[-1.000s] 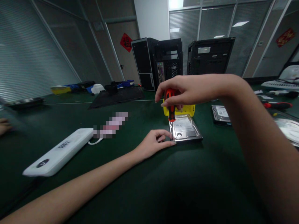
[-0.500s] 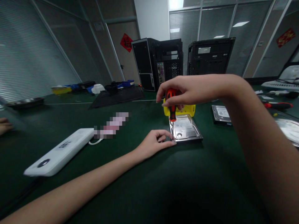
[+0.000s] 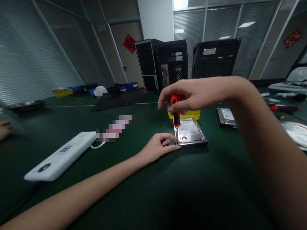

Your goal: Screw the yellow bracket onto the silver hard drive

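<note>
A silver hard drive (image 3: pixel 192 131) lies flat on the dark green table, label side up. My left hand (image 3: pixel 160 145) grips its near left corner, thumb at the front edge and fingers at the left side. Above the drive, my right hand (image 3: pixel 178 97) is closed round the red and black handle of a screwdriver (image 3: pixel 177 118). The screwdriver stands upright, its shaft pointing down at the drive's near left corner by my left fingertips. Its tip is too small to make out. Just behind the drive sits a yellow tray (image 3: pixel 195 114), partly covered by my right hand.
A second hard drive (image 3: pixel 226 117) lies to the right, partly behind my right forearm. Red-handled pliers (image 3: pixel 286 108) are farther right. A white power bank-like device (image 3: pixel 62 156) lies left. Black computer cases (image 3: pixel 147 65) stand at the back. Another person's hand (image 3: pixel 5 129) shows at the left edge.
My right hand and the screwdriver handle have shifted slightly downward, and the fingers have turned a little to the left. My left hand and the hard drive stay put.
</note>
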`<state>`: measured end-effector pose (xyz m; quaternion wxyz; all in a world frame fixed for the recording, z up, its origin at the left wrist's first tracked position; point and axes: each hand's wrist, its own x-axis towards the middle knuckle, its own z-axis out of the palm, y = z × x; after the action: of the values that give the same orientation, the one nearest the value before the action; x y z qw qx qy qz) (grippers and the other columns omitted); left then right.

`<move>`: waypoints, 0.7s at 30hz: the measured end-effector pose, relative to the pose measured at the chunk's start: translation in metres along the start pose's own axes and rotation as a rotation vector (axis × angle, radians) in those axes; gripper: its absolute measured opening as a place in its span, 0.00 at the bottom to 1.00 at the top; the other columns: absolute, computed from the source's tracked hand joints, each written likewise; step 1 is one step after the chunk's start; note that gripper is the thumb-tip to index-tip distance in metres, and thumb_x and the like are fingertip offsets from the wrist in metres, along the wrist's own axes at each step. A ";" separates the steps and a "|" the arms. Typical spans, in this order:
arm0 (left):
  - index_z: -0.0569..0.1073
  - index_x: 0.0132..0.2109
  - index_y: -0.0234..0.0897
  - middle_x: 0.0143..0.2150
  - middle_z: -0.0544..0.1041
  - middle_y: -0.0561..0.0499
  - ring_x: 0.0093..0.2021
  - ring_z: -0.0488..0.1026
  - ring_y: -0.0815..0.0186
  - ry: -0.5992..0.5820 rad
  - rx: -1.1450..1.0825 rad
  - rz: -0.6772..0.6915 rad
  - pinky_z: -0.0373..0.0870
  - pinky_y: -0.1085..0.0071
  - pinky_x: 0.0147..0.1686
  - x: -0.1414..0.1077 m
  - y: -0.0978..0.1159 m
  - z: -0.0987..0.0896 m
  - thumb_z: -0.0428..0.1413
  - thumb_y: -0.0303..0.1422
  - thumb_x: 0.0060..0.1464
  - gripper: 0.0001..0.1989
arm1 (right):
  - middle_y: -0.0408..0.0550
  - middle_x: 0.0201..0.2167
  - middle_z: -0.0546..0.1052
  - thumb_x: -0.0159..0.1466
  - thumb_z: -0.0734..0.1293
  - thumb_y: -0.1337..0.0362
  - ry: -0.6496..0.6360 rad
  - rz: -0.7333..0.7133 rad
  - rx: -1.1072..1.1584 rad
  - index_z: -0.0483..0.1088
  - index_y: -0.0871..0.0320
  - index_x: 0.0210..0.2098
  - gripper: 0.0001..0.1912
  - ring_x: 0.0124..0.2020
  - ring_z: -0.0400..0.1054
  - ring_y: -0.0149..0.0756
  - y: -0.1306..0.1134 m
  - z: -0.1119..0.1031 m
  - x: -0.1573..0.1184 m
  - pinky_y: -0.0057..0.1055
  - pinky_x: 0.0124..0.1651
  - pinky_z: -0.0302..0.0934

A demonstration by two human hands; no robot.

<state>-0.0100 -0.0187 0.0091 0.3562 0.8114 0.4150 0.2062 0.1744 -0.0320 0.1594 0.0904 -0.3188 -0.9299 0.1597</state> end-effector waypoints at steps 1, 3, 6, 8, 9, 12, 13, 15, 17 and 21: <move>0.71 0.38 0.34 0.20 0.50 0.60 0.21 0.49 0.73 -0.001 -0.001 -0.001 0.49 0.77 0.24 0.000 0.000 0.000 0.54 0.45 0.45 0.19 | 0.46 0.42 0.69 0.55 0.61 0.70 -0.001 -0.003 0.002 0.66 0.58 0.46 0.18 0.36 0.64 0.30 0.001 0.000 0.000 0.25 0.35 0.57; 0.71 0.38 0.34 0.20 0.50 0.60 0.21 0.49 0.73 0.000 -0.005 -0.002 0.48 0.77 0.24 0.000 0.000 0.000 0.54 0.45 0.45 0.19 | 0.46 0.43 0.68 0.55 0.61 0.70 -0.001 -0.010 0.012 0.65 0.57 0.46 0.18 0.36 0.64 0.31 0.002 0.001 -0.001 0.25 0.34 0.57; 0.72 0.39 0.34 0.20 0.50 0.60 0.21 0.49 0.73 0.001 -0.008 0.007 0.48 0.77 0.24 0.000 0.000 0.000 0.54 0.45 0.45 0.19 | 0.46 0.44 0.67 0.55 0.61 0.70 -0.004 -0.022 0.031 0.65 0.57 0.47 0.18 0.37 0.63 0.31 0.001 0.001 -0.001 0.25 0.34 0.57; 0.72 0.39 0.34 0.20 0.50 0.60 0.21 0.50 0.73 0.001 -0.006 0.012 0.48 0.77 0.24 0.000 0.000 0.001 0.54 0.45 0.45 0.19 | 0.46 0.44 0.68 0.55 0.61 0.70 -0.006 -0.021 0.037 0.65 0.58 0.47 0.18 0.37 0.63 0.31 0.000 0.002 -0.001 0.25 0.34 0.56; 0.72 0.39 0.34 0.20 0.50 0.60 0.21 0.50 0.73 0.001 -0.005 0.014 0.48 0.77 0.24 0.000 0.000 0.001 0.54 0.45 0.45 0.19 | 0.46 0.44 0.68 0.55 0.61 0.70 -0.006 -0.018 0.039 0.65 0.58 0.47 0.18 0.37 0.63 0.31 -0.001 0.002 0.000 0.25 0.34 0.56; 0.72 0.39 0.34 0.20 0.50 0.60 0.21 0.50 0.73 -0.002 -0.002 0.015 0.48 0.77 0.24 0.000 0.000 0.000 0.54 0.45 0.46 0.19 | 0.46 0.42 0.68 0.55 0.62 0.68 0.004 -0.014 0.035 0.65 0.58 0.46 0.18 0.36 0.64 0.30 -0.001 0.001 0.002 0.25 0.34 0.57; 0.72 0.39 0.34 0.20 0.50 0.60 0.21 0.50 0.73 -0.004 0.000 0.014 0.48 0.77 0.24 0.001 0.000 0.000 0.54 0.45 0.46 0.19 | 0.46 0.42 0.69 0.56 0.62 0.67 0.011 -0.015 0.031 0.65 0.58 0.46 0.17 0.36 0.64 0.30 -0.001 0.001 0.003 0.25 0.34 0.57; 0.72 0.40 0.34 0.20 0.51 0.60 0.21 0.50 0.73 -0.005 0.001 0.014 0.49 0.77 0.24 0.001 0.000 0.000 0.54 0.45 0.46 0.19 | 0.46 0.40 0.69 0.57 0.62 0.64 0.020 -0.009 0.026 0.66 0.58 0.44 0.15 0.35 0.64 0.29 0.000 0.000 0.006 0.25 0.33 0.58; 0.72 0.39 0.35 0.20 0.51 0.60 0.21 0.50 0.73 -0.001 0.001 0.013 0.49 0.77 0.24 0.001 -0.001 0.000 0.54 0.45 0.45 0.19 | 0.46 0.38 0.70 0.57 0.62 0.61 0.029 0.023 0.023 0.67 0.59 0.42 0.15 0.34 0.65 0.29 0.002 0.000 0.008 0.25 0.33 0.58; 0.72 0.39 0.34 0.20 0.51 0.60 0.21 0.50 0.73 0.009 0.002 0.011 0.50 0.77 0.24 0.001 -0.001 0.000 0.54 0.45 0.45 0.19 | 0.46 0.31 0.71 0.55 0.63 0.56 0.056 0.094 0.030 0.68 0.60 0.37 0.16 0.30 0.66 0.28 0.007 0.001 0.011 0.25 0.29 0.59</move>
<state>-0.0096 -0.0177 0.0081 0.3524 0.8130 0.4124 0.2116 0.1691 -0.0204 0.1567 0.1135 -0.3650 -0.9085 0.1686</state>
